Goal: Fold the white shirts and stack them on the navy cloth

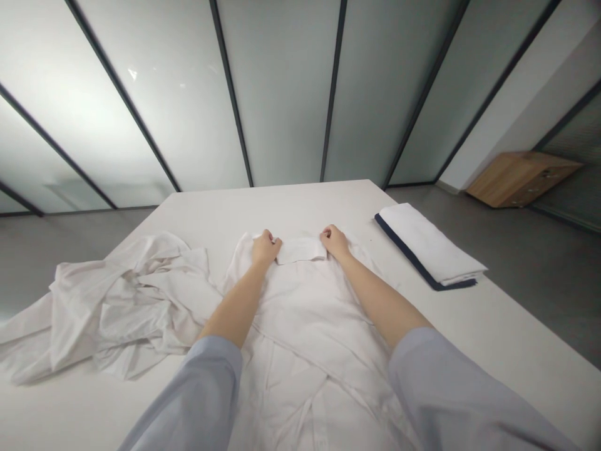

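Observation:
A white shirt [305,307] lies spread on the table in front of me, its collar [301,250] at the far end. Creases and overlapping folds of cloth run across its near half. My left hand [266,247] is closed on the fabric at the left end of the collar. At the opposite end, my right hand [335,241] pinches the fabric with bent fingers. Both forearms reach over the shirt's sides and hide parts of its edges.
The white table [282,203] bears a crumpled heap of white cloth [136,300] on the left. Folded white cloth [427,241] lies over a dark navy piece [408,254] near the right edge. Beyond stand frosted glass panels [282,94] and a wooden cabinet [516,175].

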Motion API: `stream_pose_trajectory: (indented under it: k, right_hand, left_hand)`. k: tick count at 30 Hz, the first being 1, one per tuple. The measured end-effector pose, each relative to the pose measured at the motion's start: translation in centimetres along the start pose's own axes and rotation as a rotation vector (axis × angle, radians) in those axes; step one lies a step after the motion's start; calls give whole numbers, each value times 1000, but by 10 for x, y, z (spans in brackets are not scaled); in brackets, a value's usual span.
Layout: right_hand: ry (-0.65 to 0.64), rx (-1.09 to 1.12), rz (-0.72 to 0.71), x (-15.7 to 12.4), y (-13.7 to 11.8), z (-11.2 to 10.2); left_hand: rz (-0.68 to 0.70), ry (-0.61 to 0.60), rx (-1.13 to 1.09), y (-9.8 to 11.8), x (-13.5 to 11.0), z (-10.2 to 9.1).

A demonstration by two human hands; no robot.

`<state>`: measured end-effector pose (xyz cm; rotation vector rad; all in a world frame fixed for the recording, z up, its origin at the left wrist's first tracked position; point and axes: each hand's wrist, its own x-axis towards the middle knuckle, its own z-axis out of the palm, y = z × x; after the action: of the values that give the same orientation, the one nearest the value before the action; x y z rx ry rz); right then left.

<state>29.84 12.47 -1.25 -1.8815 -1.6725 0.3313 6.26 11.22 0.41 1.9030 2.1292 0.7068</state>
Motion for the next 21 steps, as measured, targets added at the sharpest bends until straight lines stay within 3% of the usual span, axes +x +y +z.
stream_pose_trajectory:
  k: [4,9,11,14,17,21]
  right_hand:
    - [55,-220,-49,-9,-4,-3]
    - [151,-311,-152,-16,-8,-5]
    - [107,-326,-236,-16,-7,-4]
    - [-11,-348,-287,-14,-6,-4]
    - [-103,-346,-209,-12,-5,-5]
    - [-167,-341,-65,-13,-6,-4]
  left_hand:
    - [-58,-27,148,4,-8,-7]
    - [233,115,218,2,-12,-5]
    - [340,67,223,-1,-11,-1]
    - [366,-98,232,-5,-7,4]
    - [305,-242,255,-7,-6,6]
    - [220,-271,294,-5,-7,8]
